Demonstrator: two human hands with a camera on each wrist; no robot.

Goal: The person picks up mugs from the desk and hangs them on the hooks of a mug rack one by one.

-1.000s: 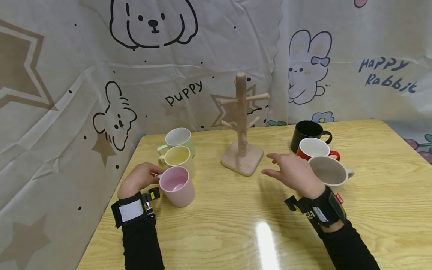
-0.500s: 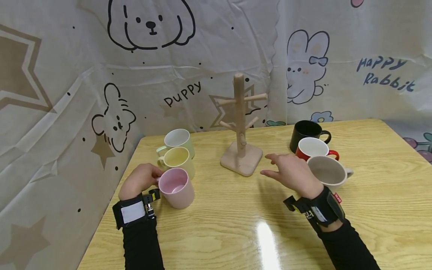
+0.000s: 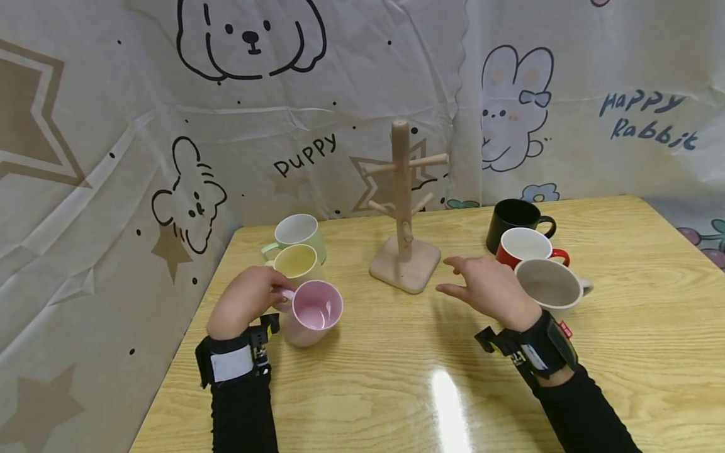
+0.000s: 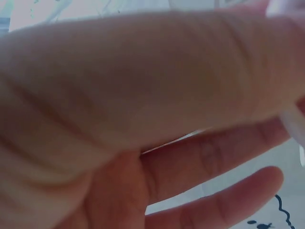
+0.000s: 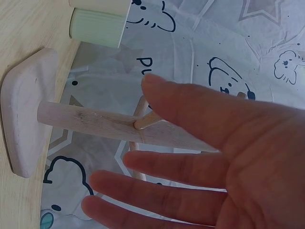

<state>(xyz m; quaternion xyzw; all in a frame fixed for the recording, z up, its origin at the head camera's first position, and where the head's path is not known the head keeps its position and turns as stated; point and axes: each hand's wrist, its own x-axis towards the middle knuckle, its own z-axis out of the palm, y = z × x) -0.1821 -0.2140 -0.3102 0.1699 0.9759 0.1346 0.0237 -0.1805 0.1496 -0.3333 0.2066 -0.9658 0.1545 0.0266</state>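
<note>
Your left hand (image 3: 249,299) pinches the pink mug (image 3: 310,316) by its handle (image 3: 287,294), which points left; your right hand (image 3: 489,289) is spread wide beside the wooden mug tree (image 3: 402,189). Mouth up, the mug's long axis is near upright but tilted — its rim leans right, away from the handle. It is over the left part of the table (image 3: 385,377), nearer you than the yellow mug (image 3: 296,263) — plain pastel pink, with a glossy inside.

Rack (image 3: 403,201) between left mugs (image 3: 297,261) and right mugs (image 3: 525,245)
The rack stands on the table (image 3: 362,384), before the cloth (image 3: 351,63); on either side, three mugs run in a row, front to back.
</note>
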